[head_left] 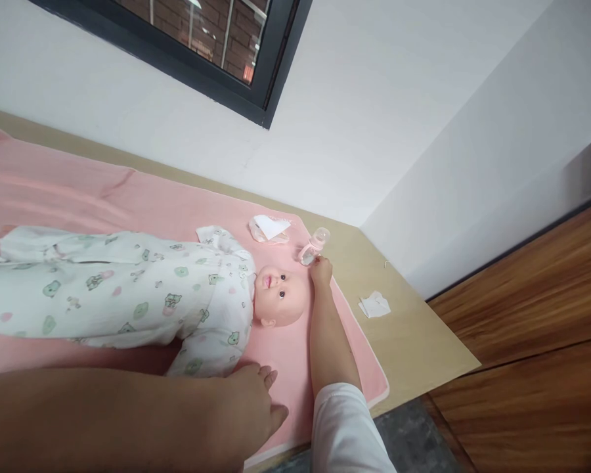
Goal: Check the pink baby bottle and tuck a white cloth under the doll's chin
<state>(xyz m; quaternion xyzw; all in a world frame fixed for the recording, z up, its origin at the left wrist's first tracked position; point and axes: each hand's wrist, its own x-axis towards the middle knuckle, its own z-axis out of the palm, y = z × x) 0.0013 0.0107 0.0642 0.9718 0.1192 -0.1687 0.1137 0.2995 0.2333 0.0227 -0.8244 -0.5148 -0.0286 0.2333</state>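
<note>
1. Nearest the camera, the left hand (249, 410) lies palm down on the pink blanket (128, 197), fingers (270, 376) loosely spread and flat. It grips nothing and rests just beside the doll's near sleeve.
2. Right hand (321, 270), on an arm in a white sleeve (345, 427), reaches past the doll's head. Its fingers are drawn together at the base of the baby bottle (314, 246), touching or pinching it. Whether the grip is fully closed cannot be told at this size.
3. Position of the bottle: lying tilted at the far edge of the blanket, near the corner of the table (423, 341), just beyond the doll's head.
4. Handling, by judgement: the bottle appears small, clear, rigid plastic with pink fittings. It is likely light, smooth and prone to roll. Best taken around the body or by the pink collar, not by the teat.
5. Doll (128, 289) lies on its back along the blanket in a printed sleepsuit, head (283, 295) toward the bottle.
6. Also noted: a crumpled white cloth (268, 228) on the blanket near the bottle, and a folded tissue (374, 304) on bare table, well apart.
</note>
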